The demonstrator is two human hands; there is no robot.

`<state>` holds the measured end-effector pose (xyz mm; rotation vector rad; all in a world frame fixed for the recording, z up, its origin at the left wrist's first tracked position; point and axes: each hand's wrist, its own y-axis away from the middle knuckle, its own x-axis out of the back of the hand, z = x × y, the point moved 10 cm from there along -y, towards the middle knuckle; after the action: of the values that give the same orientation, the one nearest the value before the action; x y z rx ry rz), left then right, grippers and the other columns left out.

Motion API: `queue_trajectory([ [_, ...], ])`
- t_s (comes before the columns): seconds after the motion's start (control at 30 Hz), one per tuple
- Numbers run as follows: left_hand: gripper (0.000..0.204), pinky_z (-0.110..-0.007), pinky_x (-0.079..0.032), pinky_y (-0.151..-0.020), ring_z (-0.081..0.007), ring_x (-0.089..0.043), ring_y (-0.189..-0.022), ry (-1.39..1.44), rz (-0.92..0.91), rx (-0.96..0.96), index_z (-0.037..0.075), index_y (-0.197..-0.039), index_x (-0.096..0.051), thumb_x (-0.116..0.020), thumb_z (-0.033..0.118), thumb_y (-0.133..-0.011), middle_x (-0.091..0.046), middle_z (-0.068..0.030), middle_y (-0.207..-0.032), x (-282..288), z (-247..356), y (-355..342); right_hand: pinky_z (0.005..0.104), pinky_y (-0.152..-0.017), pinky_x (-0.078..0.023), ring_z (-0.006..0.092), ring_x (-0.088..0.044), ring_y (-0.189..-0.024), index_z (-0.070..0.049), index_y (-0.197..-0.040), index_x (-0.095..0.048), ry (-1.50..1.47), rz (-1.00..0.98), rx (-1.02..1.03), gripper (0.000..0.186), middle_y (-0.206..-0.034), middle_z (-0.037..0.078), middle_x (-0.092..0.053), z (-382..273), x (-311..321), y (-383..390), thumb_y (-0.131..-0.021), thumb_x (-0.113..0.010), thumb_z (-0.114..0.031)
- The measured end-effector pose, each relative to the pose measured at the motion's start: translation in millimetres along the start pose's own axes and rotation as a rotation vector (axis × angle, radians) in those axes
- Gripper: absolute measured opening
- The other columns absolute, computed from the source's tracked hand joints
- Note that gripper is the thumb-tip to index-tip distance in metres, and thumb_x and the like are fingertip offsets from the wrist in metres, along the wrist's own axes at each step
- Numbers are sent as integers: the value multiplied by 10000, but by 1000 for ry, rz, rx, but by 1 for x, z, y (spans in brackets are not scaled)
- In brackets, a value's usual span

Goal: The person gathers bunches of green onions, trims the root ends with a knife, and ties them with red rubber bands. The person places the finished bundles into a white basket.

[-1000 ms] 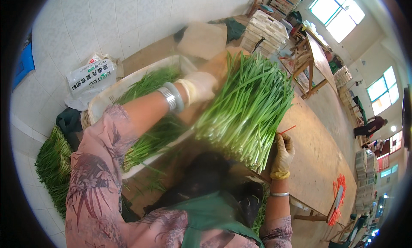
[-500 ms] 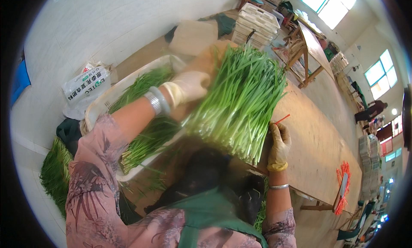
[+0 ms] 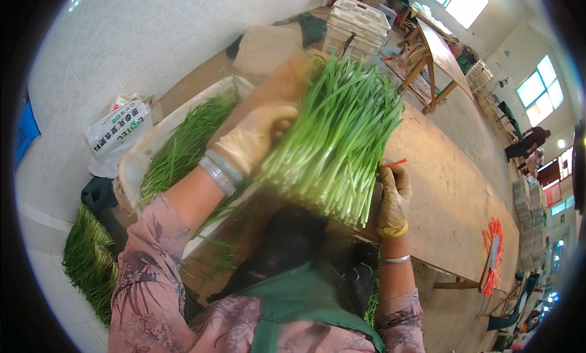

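Observation:
A large bundle of long green leaves with pale stems (image 3: 332, 145) lies on a wooden tabletop (image 3: 448, 206). My left hand (image 3: 256, 133), in a pale glove, is at the bundle's left side with fingers curled; what they hold, if anything, is hidden. My right hand (image 3: 394, 200), gloved too, pinches a red tie (image 3: 397, 162) at the bundle's right edge near the stem ends. Left of me, a white crate (image 3: 131, 170) holds more greens (image 3: 174, 145).
More greens (image 3: 88, 258) lie at the far left, near a white sack (image 3: 122, 133). Red ties (image 3: 491, 255) lie on the table's right side. Behind are stacked crates (image 3: 357, 26), another table (image 3: 439, 54) and two people (image 3: 531, 139), (image 3: 534, 160) farther away.
My left hand has moved left and down, away from the bundle's top. My right hand, with the red tie, and the bundle appear higher and slightly further left in view.

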<state>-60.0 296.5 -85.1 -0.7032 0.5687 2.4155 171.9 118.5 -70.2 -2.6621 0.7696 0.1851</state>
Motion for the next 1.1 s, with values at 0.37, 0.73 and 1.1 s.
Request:
queue_trajectory([
  [0.37, 266, -247, -493, -627, -77, -595, -696, -853, 44, -304, -15, -1144, -639, -654, 46, -885, -674, -35, -836, -52, 56, 8, 402, -1047, -458, 285, -634, -1157, -26, -1103, -650, 485, -512, 579, 194, -1255, 162, -685, -80, -119, -27, -945, -586, 67],
  [0.73, 316, -205, -468, -624, -58, -560, -703, -482, 53, -92, 25, -1236, -635, -702, 115, -941, -660, -4, -861, 11, 4, 8, 499, -787, -512, 402, -664, -852, -87, -949, -691, 995, -605, 284, 111, -858, 166, -702, -42, -191, -34, -913, -662, -187],
  [1.1, 192, -299, -550, -839, -166, -665, -921, 97, -271, 15, 7, -1120, -665, -572, 94, -977, -689, -74, -1007, -2, -13, 19, 504, -799, -514, 408, -662, -885, -91, -970, -692, 1176, -735, 358, 147, -907, 163, -714, -24, -226, -41, -930, -624, -215],
])
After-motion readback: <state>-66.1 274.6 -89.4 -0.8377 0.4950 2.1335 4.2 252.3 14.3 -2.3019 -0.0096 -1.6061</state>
